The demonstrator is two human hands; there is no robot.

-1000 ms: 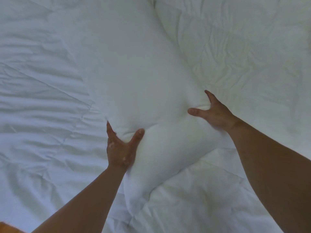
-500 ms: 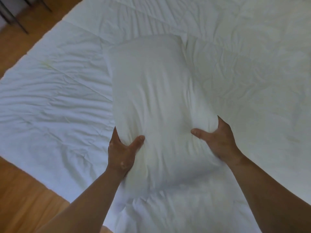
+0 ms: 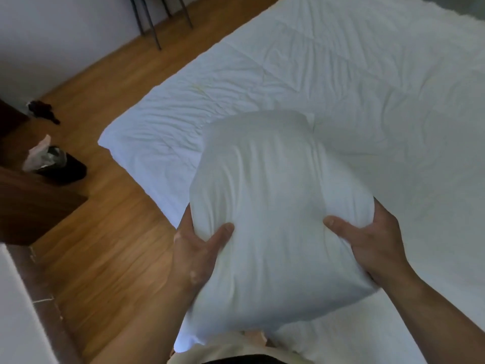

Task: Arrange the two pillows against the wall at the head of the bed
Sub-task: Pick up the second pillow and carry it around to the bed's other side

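Note:
A white pillow (image 3: 273, 214) is lifted off the bed and held close to my body. My left hand (image 3: 195, 248) grips its left edge, thumb on top. My right hand (image 3: 372, 241) grips its right edge the same way. The bed (image 3: 341, 82) lies under a wrinkled white duvet and stretches away to the upper right. No second pillow is in view, and the wall at the head of the bed does not show.
Wooden floor (image 3: 110, 245) runs along the bed's left side. A black bin (image 3: 61, 164) with a pale liner stands beside dark wooden furniture (image 3: 31, 203) at the left. Dark metal chair legs (image 3: 154, 22) stand by the far wall. A dark item (image 3: 43, 110) lies on the floor.
Both hands have raised the pillow off the duvet and drawn it toward my body. The view has swung left, bringing the floor, bin and furniture into sight.

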